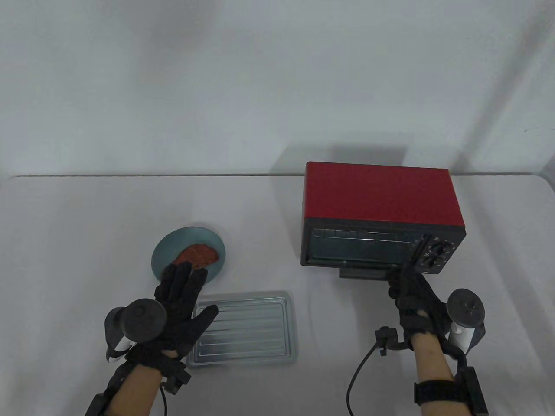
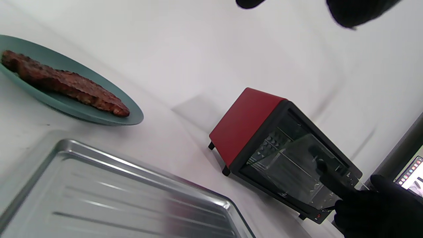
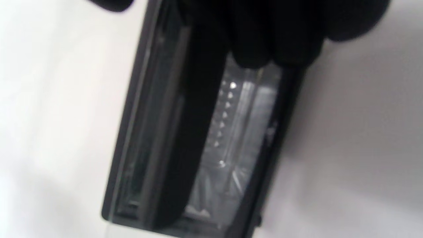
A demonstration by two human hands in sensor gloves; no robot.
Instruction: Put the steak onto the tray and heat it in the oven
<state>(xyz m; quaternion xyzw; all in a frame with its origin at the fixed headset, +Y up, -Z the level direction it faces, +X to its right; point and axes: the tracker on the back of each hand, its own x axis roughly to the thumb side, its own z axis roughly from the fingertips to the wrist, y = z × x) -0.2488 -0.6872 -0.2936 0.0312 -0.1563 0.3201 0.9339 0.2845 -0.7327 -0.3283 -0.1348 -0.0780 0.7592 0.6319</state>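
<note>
The brown steak [image 1: 198, 255] lies on a teal plate [image 1: 170, 249], left of centre. My left hand [image 1: 195, 288] is spread with straight fingers over the plate's near rim, just short of the steak, holding nothing. The metal tray [image 1: 247, 329] lies bare in front of the plate, with my left thumb over its left edge. On the right stands the red oven [image 1: 377, 195]. My right hand [image 1: 407, 288] grips the right end of its door handle [image 1: 362, 273]. The left wrist view shows the glass door [image 2: 290, 165] tilted partly open, and in the right wrist view my fingers [image 3: 274, 39] curl over the door's top edge.
The oven's two knobs [image 1: 433, 255] sit just above my right hand. A white wall rises behind the table's far edge [image 1: 151, 175]. A lit screen [image 2: 411, 173] shows at the far right of the left wrist view. Cables hang from both wrists.
</note>
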